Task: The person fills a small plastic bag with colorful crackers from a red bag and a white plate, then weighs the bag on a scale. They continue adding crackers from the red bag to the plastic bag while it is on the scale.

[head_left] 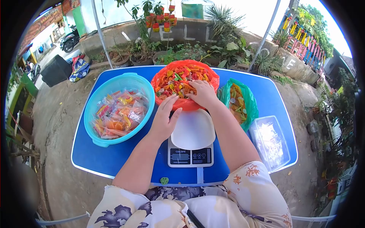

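A red plastic bag (213,74), its mouth folded wide, holds many small colourful dry snack pieces (176,78) at the far middle of the table. My right hand (204,94) reaches over its near right rim, with fingers and thumb apart on the snacks; the fingertips are partly hidden among them. At the near left rim rests my left hand (165,117), fingers stretched out and holding nothing. Below the bag, between my forearms, a white tray (192,129) sits on a kitchen scale (190,157). The scale's display is unreadable.
Left on the blue table (85,152) stands a turquoise basin (92,133) of filled clear packets (121,112). To the right are a green plastic bag (251,110) of snacks and a clear box (270,144) of clear plastic. A small green piece (164,180) lies by the front edge.
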